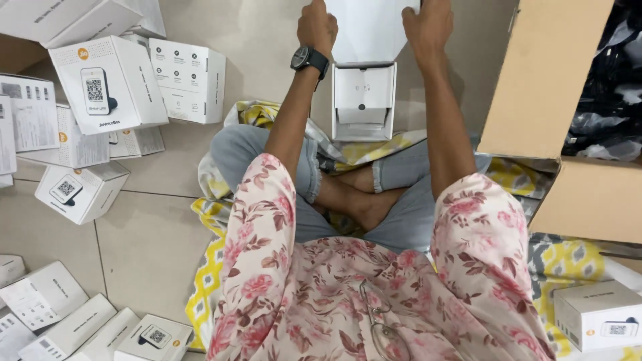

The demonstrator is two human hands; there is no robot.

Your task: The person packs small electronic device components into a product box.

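I see a white box lid point(371, 27) held up at the far edge of the floor, right in front of the crossed legs. My left hand point(316, 27) is clamped on its left side and my right hand point(428, 23) on its right side, fingers wrapped round the edges. Just below it stands the open white box point(363, 100), its inner tray showing, resting on the floor tiles and touching the far edge of the yellow patterned cloth point(207, 281) I sit on.

I judge the lid to be thin card: light, fairly stiff but easy to dent, and smooth enough to slip, so the side walls near the corners are the sound place to grip. The box base looks just as light and could tip if nudged.

To the left of the floor lie many sealed white boxes point(107, 83), stacked and scattered, well apart from the hands. At the right edge a large brown carton point(555, 87) stands open with dark bags inside, near my right forearm; it narrows the room on that side. One more small white box point(598, 314) sits at the near right corner on the cloth.
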